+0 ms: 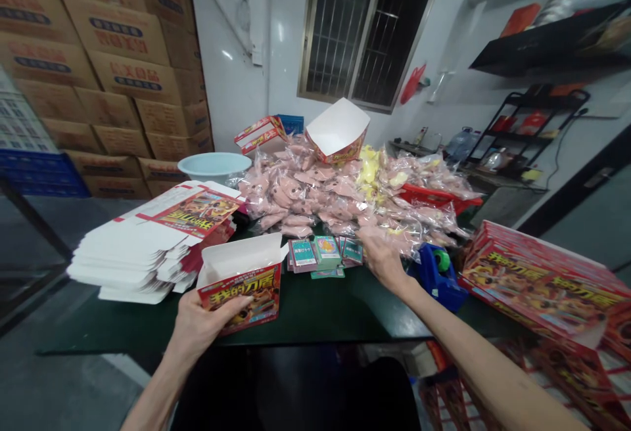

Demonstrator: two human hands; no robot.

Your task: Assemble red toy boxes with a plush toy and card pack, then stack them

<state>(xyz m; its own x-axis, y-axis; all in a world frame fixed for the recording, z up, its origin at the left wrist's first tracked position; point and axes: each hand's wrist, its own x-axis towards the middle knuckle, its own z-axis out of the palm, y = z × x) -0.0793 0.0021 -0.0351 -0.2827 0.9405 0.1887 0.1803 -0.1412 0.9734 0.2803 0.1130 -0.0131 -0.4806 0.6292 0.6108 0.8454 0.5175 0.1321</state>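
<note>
Left hand (pixel 204 318) clasping red box (pixel 263 290), right hand (pixel 385 264) at pink packets (pixel 335 188), grip unclear

left hand (pixel 202 318) gripping open red box (pixel 248 282) | right hand (pixel 386 261) at near edge of bagged pink toys (pixel 315 189) | cards (pixel 327 252) between hands

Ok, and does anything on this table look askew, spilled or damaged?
Mildly askew: an open box sits tilted on the heap of bagged pink items, its white inside showing, unlike the closely packed boxes at right. The stack of flat cartons at left is also unevenly fanned. I see no clear spill or damage.
</note>
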